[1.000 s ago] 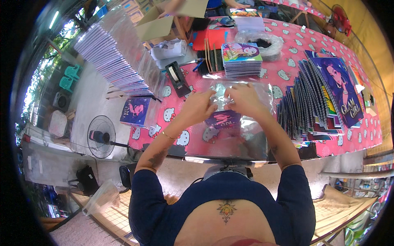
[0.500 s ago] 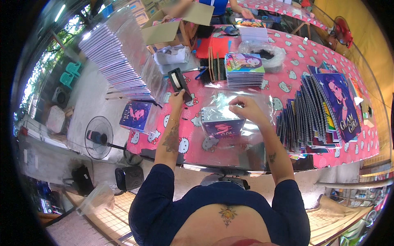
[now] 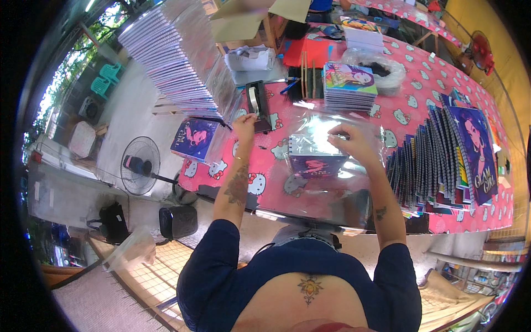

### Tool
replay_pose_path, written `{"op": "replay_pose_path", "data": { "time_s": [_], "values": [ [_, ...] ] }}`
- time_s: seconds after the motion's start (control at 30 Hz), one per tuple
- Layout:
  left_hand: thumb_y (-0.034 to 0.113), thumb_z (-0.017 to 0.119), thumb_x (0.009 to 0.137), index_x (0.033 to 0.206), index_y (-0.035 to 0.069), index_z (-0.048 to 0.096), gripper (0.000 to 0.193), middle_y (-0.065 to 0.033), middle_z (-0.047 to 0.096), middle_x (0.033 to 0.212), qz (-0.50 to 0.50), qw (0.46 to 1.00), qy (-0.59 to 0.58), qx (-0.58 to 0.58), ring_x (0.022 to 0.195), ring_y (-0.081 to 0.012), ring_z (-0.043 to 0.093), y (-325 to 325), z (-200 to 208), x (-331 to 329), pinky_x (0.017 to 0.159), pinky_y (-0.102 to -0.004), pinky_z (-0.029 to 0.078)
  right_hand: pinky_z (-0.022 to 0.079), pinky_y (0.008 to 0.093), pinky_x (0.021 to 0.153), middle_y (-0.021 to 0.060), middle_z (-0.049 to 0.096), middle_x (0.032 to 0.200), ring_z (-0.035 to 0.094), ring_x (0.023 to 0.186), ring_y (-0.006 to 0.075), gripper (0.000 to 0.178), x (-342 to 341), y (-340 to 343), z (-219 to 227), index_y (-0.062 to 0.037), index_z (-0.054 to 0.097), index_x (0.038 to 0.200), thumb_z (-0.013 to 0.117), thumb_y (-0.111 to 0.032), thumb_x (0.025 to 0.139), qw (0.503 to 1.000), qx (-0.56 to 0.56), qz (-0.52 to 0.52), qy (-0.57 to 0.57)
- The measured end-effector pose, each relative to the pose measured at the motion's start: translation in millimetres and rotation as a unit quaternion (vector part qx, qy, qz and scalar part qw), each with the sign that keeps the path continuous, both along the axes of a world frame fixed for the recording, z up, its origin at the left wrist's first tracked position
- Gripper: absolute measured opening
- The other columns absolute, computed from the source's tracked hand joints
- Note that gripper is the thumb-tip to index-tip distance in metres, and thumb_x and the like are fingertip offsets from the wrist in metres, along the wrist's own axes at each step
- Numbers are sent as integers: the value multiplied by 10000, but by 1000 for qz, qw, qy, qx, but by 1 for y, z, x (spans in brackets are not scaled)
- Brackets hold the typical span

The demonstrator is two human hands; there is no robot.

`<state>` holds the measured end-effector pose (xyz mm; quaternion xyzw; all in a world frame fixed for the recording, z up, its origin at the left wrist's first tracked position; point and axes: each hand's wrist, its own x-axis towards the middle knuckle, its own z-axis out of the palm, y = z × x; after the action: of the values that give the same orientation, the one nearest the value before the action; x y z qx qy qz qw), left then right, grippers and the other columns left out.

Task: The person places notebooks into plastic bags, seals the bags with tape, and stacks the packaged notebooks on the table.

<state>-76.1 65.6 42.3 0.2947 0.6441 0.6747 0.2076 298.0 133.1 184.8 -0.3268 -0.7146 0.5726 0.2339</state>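
Notebook [image 3: 316, 166] lies partly under clear plastic [image 3: 337, 196]; left hand [image 3: 244, 126] pinched, right hand's [image 3: 354, 143] grip unclear.

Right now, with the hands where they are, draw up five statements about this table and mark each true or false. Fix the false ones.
1. The left hand is by the tape dispenser. True.
2. The right hand is beside the fan. False: the right hand is at the upper right part of the purple-covered notebook.
3. Spiral-bound notebooks lean in a row to the right of the right hand. True.
4. The tablecloth is plain green. False: the tablecloth is pink with white cat faces.
5. A standing fan is to the left of the table. True.
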Motion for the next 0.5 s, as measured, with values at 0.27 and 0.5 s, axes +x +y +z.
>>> {"op": "replay_pose_path", "data": {
  "time_s": [0.27, 0.5],
  "values": [
    [140, 622, 918, 906, 37, 614, 104, -23, 601, 738, 20, 948, -308, 78, 663, -125, 576, -19, -24, 38, 614, -267, 461, 481, 246, 715, 35, 668, 884, 599, 803, 89, 272, 0, 1, -6, 9, 669, 1009, 711, -204, 845, 1000, 15, 0, 12],
    [183, 623, 921, 897, 53, 628, 133, 3, 602, 737, 19, 950, -310, 33, 607, -102, 569, -23, -9, 49, 524, -215, 422, 481, 245, 711, 30, 664, 878, 599, 800, 88, 279, 1, -2, -3, 10, 666, 1011, 710, -209, 844, 1000, 4, -4, 9]
  ]
}}
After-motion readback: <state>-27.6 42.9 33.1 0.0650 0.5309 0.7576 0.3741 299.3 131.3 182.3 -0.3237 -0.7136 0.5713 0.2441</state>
